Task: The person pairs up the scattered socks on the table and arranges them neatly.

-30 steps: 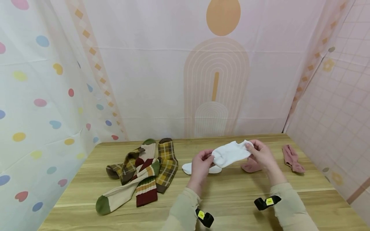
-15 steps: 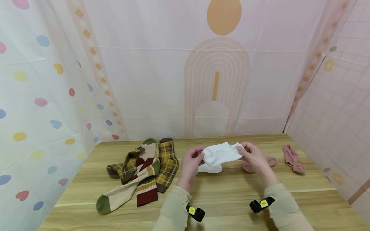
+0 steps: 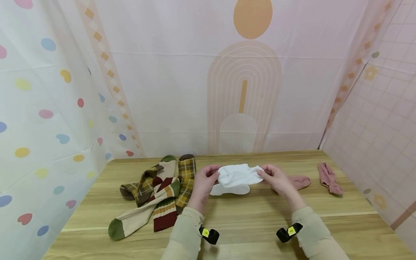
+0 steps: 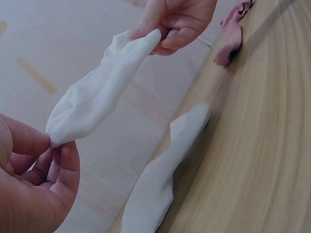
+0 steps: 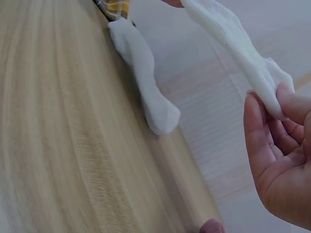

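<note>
A short white sock point(image 3: 240, 175) is stretched sideways in the air between both hands. My left hand point(image 3: 204, 182) pinches one end of it between thumb and fingers, as the left wrist view also shows. The other end is pinched by my right hand point(image 3: 277, 178). Below and behind the held sock, a second white sock point(image 4: 160, 174) lies flat on the wooden table point(image 3: 247, 224), partly hidden in the head view. Close behind the right hand is a pink sock point(image 3: 300, 182), partly covered by it.
Another pink sock point(image 3: 329, 179) lies at the table's right. On the left is a heap of long socks: brown-yellow plaid ones point(image 3: 186, 187), a cream one with a green toe point(image 3: 134, 220) and a maroon striped one point(image 3: 165, 216). Patterned curtains point(image 3: 169, 90) stand behind the table.
Both hands have moved left and slightly down with the white sock, still holding its two ends. It now hangs above the other white sock. More of the pink sock behind the right hand shows.
</note>
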The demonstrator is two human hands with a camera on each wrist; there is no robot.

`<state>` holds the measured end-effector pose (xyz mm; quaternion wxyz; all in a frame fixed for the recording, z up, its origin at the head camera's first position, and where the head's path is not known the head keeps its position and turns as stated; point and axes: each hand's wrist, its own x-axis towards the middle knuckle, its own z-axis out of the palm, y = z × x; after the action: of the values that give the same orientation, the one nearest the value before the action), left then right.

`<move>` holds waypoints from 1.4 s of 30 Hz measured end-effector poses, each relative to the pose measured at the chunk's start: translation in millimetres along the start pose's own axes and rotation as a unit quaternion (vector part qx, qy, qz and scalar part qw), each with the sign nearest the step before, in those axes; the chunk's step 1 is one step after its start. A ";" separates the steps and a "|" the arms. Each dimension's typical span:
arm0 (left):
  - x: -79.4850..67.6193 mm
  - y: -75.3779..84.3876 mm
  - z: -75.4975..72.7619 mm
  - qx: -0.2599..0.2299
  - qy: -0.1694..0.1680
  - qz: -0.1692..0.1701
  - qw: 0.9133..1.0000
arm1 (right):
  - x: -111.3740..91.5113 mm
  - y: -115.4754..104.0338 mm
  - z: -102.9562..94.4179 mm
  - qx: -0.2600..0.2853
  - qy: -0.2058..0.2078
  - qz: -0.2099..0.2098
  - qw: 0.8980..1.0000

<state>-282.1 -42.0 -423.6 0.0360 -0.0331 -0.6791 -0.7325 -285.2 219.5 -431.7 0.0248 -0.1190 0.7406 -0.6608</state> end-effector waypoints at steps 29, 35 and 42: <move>11.4 -16.7 -25.3 0.248 0.047 0.007 0.968 | 8.4 18.2 32.0 -0.193 -0.032 0.017 0.980; 10.6 -18.3 -26.5 0.287 0.049 0.022 0.956 | 8.8 19.0 33.3 -0.203 -0.030 0.027 0.978; 9.3 -20.7 -23.9 0.328 0.060 0.042 0.942 | 11.0 20.0 34.0 -0.228 -0.026 0.027 0.973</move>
<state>-293.4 -64.4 -445.0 0.1164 -0.0036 -0.8764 -0.4672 -292.1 186.0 -454.4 0.0346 -0.1184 0.8738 -0.4704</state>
